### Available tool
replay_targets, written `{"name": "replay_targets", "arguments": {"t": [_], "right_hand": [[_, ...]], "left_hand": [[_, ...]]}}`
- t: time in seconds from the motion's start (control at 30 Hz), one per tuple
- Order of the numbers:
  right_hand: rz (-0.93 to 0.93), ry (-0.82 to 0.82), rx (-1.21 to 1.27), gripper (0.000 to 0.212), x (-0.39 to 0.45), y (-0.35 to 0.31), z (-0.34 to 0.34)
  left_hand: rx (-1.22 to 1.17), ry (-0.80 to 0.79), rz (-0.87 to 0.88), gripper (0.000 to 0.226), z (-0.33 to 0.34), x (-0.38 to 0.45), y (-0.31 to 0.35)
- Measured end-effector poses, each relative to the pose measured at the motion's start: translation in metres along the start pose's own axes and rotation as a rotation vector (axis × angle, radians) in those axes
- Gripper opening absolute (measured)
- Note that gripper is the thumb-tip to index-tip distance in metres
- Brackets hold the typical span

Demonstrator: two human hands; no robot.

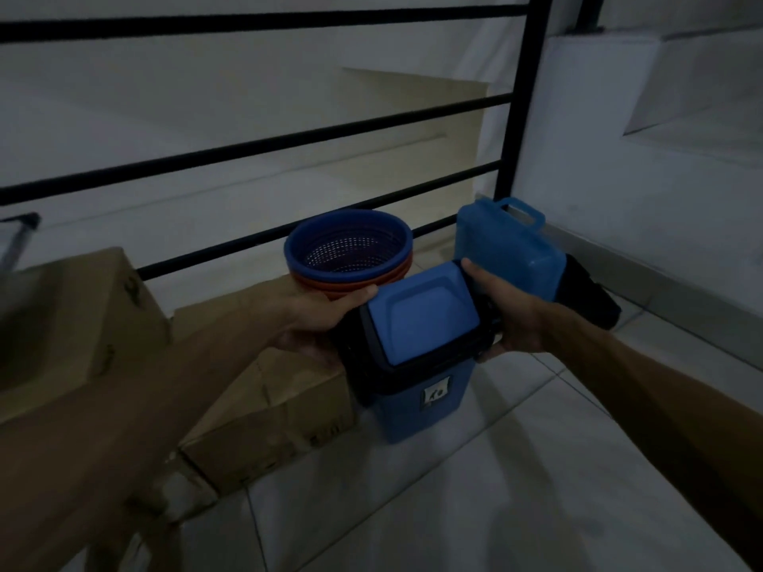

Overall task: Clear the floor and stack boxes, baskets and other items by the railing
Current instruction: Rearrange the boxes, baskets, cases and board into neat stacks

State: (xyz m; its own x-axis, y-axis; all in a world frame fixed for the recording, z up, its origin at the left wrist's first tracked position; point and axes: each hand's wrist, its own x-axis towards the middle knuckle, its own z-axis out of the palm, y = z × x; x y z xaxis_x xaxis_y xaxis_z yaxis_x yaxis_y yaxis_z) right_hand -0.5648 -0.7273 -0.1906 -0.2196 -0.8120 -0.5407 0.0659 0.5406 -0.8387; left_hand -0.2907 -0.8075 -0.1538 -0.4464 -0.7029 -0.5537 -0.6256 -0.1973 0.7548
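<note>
A small blue bin (425, 402) with a black rim and a blue swing lid (425, 315) is held between both hands, tilted, low over the tiled floor. My left hand (318, 319) grips its left rim; my right hand (501, 311) grips its right rim. Behind it, nested round baskets (349, 249), blue on top of orange ones, rest on a low cardboard box (268, 406) by the black railing (289, 138). A blue plastic case (508, 245) with a handle stands upright behind my right hand.
A taller cardboard box (78, 315) stands at the left against the railing. A black object (590, 291) lies behind the blue case, near the white wall (619, 179). Pale floor tiles (475, 489) spread to the front right.
</note>
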Motion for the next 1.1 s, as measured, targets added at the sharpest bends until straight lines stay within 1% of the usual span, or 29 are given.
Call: {"name": "replay_targets", "arguments": {"t": [0.07,0.13,0.17,0.23,0.27,0.3,0.4,0.5,0.63,0.67,0.7,0.77,0.8,0.83,0.9,0.97,1.03,1.1], "right_hand": [[-0.010,0.001,0.001,0.092,0.002,0.001,0.003],[-0.017,0.012,0.000,0.095,0.002,0.002,0.005],[-0.021,0.017,0.000,0.097,0.002,0.003,0.006],[-0.028,0.022,0.002,0.098,0.001,0.004,0.008],[-0.027,0.023,0.002,0.100,0.001,0.004,0.009],[-0.027,0.025,0.001,0.101,0.000,0.004,0.010],[-0.025,0.037,0.003,0.104,0.000,0.005,0.013],[-0.024,0.048,0.015,0.101,-0.002,0.007,0.016],[-0.022,0.025,0.024,0.099,-0.011,0.007,0.018],[-0.021,0.017,0.014,0.097,-0.014,0.007,0.017],[-0.019,0.012,-0.014,0.098,-0.017,0.005,0.014],[-0.009,0.022,-0.105,0.099,-0.024,0.003,0.004],[-0.009,0.037,-0.155,0.100,-0.028,0.003,-0.004],[-0.009,0.055,-0.201,0.100,-0.033,0.003,-0.014],[-0.001,0.087,-0.276,0.096,-0.047,0.006,-0.039],[0.024,0.108,-0.341,0.088,-0.067,0.010,-0.067],[0.063,0.141,-0.410,0.077,-0.091,0.016,-0.097],[0.105,0.194,-0.480,0.067,-0.120,0.025,-0.126]], "left_hand": [[0.238,0.148,0.146,0.071,-0.005,-0.005,0.009],[0.373,0.236,0.207,0.079,-0.012,-0.004,0.015],[0.424,0.239,0.235,0.086,-0.015,-0.004,0.018],[0.538,0.186,0.252,0.101,-0.017,-0.004,0.021],[0.595,0.155,0.242,0.102,-0.017,-0.004,0.023],[0.638,0.134,0.228,0.099,-0.016,-0.004,0.024],[0.663,0.122,0.195,0.088,-0.017,-0.004,0.030],[0.690,0.128,0.173,0.092,-0.020,-0.003,0.032],[0.769,0.117,0.202,0.095,-0.018,-0.003,0.035],[0.799,0.146,0.229,0.097,-0.015,-0.003,0.037],[0.828,0.207,0.273,0.100,-0.011,-0.003,0.040],[0.862,0.387,0.441,0.103,0.000,-0.002,0.048],[0.867,0.463,0.554,0.097,0.008,0.001,0.053],[0.862,0.507,0.669,0.086,0.018,0.003,0.058],[0.815,0.518,0.855,0.058,0.045,0.006,0.068],[0.755,0.452,0.936,0.037,0.082,0.006,0.079],[0.757,0.353,0.939,0.025,0.122,0.007,0.087],[0.766,0.201,0.932,0.017,0.164,0.002,0.094]]}}
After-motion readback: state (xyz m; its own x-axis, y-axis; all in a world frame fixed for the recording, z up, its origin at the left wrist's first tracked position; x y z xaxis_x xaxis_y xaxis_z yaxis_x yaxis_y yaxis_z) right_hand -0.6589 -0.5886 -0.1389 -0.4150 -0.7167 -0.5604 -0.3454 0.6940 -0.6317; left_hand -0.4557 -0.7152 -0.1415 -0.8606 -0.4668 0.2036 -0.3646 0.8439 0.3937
